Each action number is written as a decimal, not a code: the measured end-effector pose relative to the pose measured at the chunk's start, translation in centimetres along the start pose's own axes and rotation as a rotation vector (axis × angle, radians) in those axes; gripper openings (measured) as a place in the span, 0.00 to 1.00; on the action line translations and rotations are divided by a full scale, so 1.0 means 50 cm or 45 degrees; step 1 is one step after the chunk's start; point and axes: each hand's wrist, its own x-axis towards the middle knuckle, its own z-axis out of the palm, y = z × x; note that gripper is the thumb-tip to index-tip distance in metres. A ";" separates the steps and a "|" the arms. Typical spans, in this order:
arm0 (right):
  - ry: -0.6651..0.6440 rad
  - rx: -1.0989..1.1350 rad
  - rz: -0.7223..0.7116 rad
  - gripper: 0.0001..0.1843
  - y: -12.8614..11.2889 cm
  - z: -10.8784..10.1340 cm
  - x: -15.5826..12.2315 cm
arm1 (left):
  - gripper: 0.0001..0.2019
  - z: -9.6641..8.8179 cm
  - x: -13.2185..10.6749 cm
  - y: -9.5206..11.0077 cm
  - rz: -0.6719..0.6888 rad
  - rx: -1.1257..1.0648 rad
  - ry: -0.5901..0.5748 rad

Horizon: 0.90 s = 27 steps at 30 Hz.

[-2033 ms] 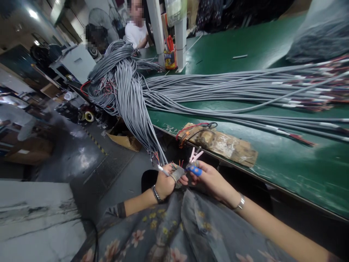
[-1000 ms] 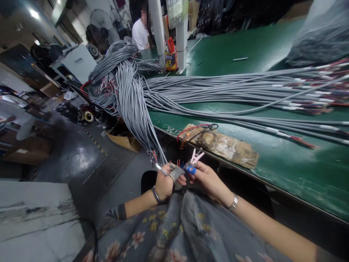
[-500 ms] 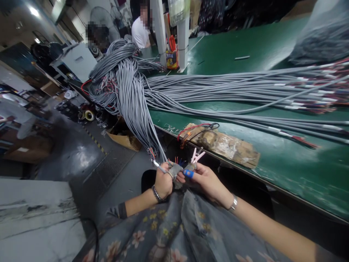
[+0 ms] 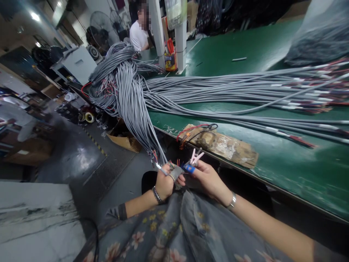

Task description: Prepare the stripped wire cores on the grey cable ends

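Observation:
My left hand (image 4: 165, 182) is closed round the end of a grey cable (image 4: 160, 168), its thumb wrapped in grey tape. Short coloured wire ends (image 4: 176, 162) stick up from that cable end between my hands. My right hand (image 4: 208, 178) is closed in a pinch on a small tool with a pink tip and blue tape (image 4: 192, 163), held right against the wire ends. Both hands are over my lap, just in front of the green table's edge (image 4: 245, 171). The cable runs up into a thick grey cable bundle (image 4: 131, 98) hanging off the table.
Long grey cables (image 4: 245, 91) lie across the green table. A taped brown block with red and black leads (image 4: 220, 142) sits near the edge. A white post (image 4: 180, 36) and a cup of tools (image 4: 170, 58) stand behind. A person in white (image 4: 138, 32) sits far back.
My hands have stayed together at the cable end with only small shifts; my right hand moved slightly in toward the wires and back. The person at the back moved a little.

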 end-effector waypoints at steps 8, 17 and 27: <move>-0.008 0.240 0.062 0.20 0.010 -0.035 0.007 | 0.22 -0.001 -0.002 0.025 -0.023 -0.088 0.002; -0.100 0.345 -0.003 0.24 -0.011 -0.038 0.038 | 0.21 0.013 0.005 0.061 -0.171 0.044 -0.402; -0.202 0.488 0.156 0.25 -0.019 -0.029 0.040 | 0.23 0.032 0.019 0.059 -0.203 0.022 -0.416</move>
